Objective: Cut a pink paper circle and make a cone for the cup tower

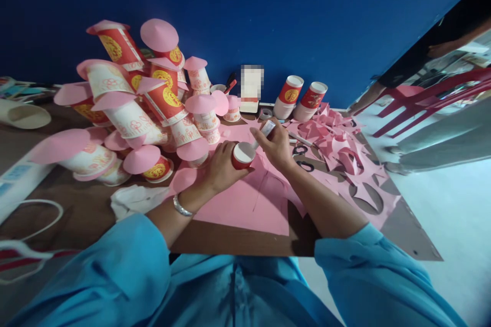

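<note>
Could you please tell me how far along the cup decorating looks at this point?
Done: a pile of cups with pink paper tops fills the table's left. In hand: the left hand holds a red cup while the right hand holds a small white tube above it. Left: two bare cup stacks stand by the wall.

A deep blue wall (245, 5) rose behind the brown table (88, 209). To the right lay a pale, brightly lit floor (452, 214), with a red plastic chair (433, 94) standing near the wall's edge.
</note>
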The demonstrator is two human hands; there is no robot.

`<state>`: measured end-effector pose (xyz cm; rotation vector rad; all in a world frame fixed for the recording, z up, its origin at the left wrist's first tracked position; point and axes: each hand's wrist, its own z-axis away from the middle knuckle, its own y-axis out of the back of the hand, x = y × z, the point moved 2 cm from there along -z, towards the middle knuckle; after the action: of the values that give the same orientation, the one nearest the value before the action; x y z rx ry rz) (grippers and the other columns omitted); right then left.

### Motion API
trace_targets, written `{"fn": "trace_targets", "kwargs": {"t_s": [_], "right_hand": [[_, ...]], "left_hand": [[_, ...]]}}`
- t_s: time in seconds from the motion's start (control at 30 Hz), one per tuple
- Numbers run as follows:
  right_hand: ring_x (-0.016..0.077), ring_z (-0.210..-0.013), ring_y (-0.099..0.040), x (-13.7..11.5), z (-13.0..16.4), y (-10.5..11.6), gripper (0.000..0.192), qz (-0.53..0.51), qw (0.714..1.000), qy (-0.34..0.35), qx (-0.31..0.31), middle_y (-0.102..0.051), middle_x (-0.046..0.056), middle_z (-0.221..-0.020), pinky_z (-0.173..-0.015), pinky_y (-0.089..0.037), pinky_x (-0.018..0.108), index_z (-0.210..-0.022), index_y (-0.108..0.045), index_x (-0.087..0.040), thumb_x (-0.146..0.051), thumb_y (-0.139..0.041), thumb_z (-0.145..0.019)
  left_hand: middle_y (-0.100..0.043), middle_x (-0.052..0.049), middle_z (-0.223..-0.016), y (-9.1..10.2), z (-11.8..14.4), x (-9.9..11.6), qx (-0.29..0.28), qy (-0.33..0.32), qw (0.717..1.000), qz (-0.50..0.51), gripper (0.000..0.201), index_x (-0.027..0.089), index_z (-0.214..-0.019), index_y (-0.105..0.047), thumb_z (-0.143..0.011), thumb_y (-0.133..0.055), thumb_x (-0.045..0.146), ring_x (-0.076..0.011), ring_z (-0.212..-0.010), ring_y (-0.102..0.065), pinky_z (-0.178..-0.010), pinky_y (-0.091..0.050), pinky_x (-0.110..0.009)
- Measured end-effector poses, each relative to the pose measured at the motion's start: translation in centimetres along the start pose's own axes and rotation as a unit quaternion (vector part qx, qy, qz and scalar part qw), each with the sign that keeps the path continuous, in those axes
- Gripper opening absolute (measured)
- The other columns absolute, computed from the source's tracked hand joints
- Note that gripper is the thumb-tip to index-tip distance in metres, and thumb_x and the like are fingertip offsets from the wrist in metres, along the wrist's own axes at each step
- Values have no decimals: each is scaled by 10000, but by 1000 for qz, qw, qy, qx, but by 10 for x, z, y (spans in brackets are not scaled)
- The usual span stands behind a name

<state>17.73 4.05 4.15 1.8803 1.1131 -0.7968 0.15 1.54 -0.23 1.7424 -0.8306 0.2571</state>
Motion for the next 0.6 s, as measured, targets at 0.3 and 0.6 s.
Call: {"fn": "trace_targets", "kwargs": {"t_s": [0.3,0.6], "right_hand": [[118,-562,-463,-4,4,-1,365,-5,1000,16,10,-510,-64,-628,-585,-380,280,-786,-487,-237,-511,-709,-880],[112,-517,-428,-2,4,1,322,65,998,20,11,-464,-86,-572,-574,-355,283,-756,-457,-245,-405,-717,-859]], "left_hand": [[-688,-104,-1170,-2,-2,-1,23,-4,1000,-9,738,215,-1174,-556,-592,-986,363,-339,-1124,-675,-951,-560,-476],[-697,-89,-1167,-3,-1,-5,27,2,1000,7,704,226,-1163,-558,-615,-972,383,-337,-1141,-678,-959,-557,-476]]}}
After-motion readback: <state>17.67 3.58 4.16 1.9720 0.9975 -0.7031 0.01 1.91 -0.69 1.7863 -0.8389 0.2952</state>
